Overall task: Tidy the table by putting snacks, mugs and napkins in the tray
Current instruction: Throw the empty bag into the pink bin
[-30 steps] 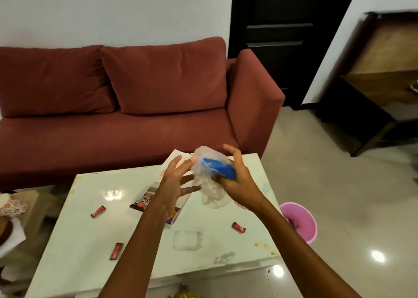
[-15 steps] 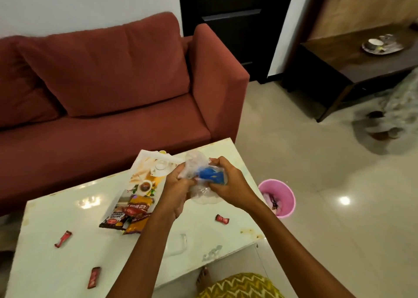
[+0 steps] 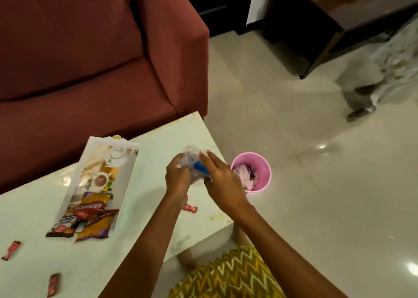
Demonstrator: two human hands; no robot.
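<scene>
Left hand (image 3: 177, 181) grips a crumpled clear wrapper (image 3: 189, 155) around a blue packet (image 3: 200, 168), right hand (image 3: 222, 182) resting straight-fingered against it; slack film could slip and fall off the worktop (image 3: 158, 139).

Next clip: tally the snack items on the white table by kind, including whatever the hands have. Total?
Small red wrapped candy bars, loose on the white table: 3
Orange and dark brown snack packets in the white printed tray: 3
Crumpled clear plastic wrapper with a blue part, gripped by the left hand, right hand touching: 1
Total: 7
</scene>
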